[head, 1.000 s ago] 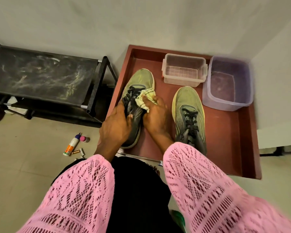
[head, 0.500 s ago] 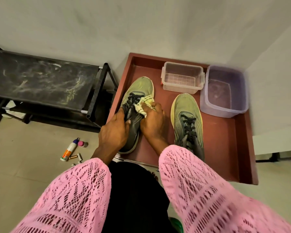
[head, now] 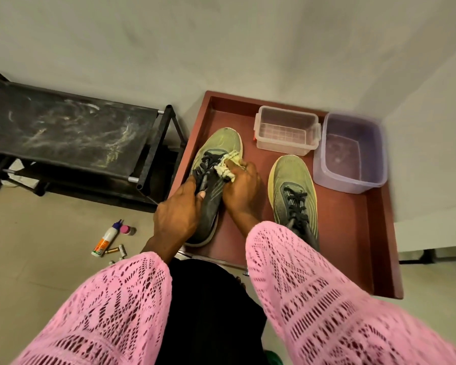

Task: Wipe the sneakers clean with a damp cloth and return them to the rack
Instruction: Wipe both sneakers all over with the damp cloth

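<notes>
Two olive-green sneakers with black laces lie toes-far in a reddish-brown tray [head: 379,248] on the floor against the wall. The left hand [head: 178,214] grips the left sneaker [head: 216,159] at its near, heel end, fingers curled round the collar and thumb on the tongue. The right hand [head: 241,192] pinches a crumpled pale cloth [head: 228,167] in curled fingers and presses it on the upper just right of the laces. The right sneaker [head: 291,180] lies apart, to the right, its heel hidden under a pink lace sleeve [head: 313,299]. At the tray's far end stand a clear plastic box [head: 286,131] and, right of it, a purple tub [head: 350,151]. The black shoe rack [head: 69,133] stands left of the tray. Near it on the floor lie a glue bottle [head: 106,239] and some small batteries [head: 116,251].
</notes>
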